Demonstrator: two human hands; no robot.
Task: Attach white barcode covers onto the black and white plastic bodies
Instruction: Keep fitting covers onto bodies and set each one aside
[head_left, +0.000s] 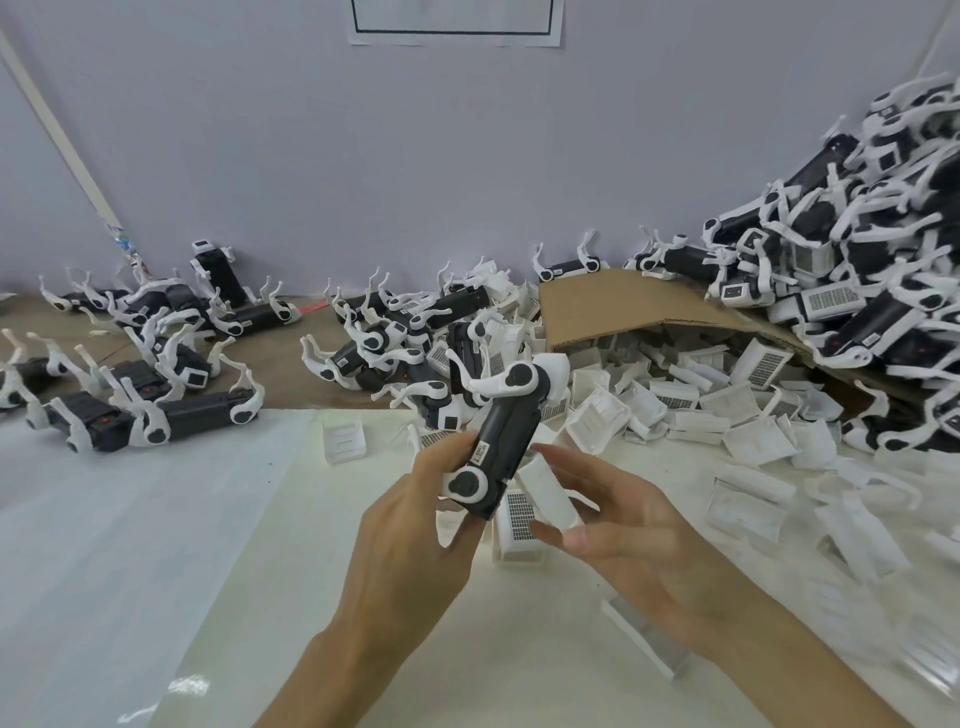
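Note:
My left hand (410, 530) grips a black and white plastic body (501, 441) near its lower end, holding it tilted up above the table. My right hand (618, 525) holds a white cover (548, 491) between thumb and fingers, right beside the body's lower end. Whether cover and body touch is unclear. Another white barcode cover (517, 525) lies on the table just below both hands, its barcode label facing up.
A heap of loose white covers (691, 410) spills from a tipped cardboard box (613, 304) at centre right. A tall pile of bodies (852, 270) rises at right. More bodies (156, 384) lie scattered at left along the wall. White sheeting (130, 545) covers the near table.

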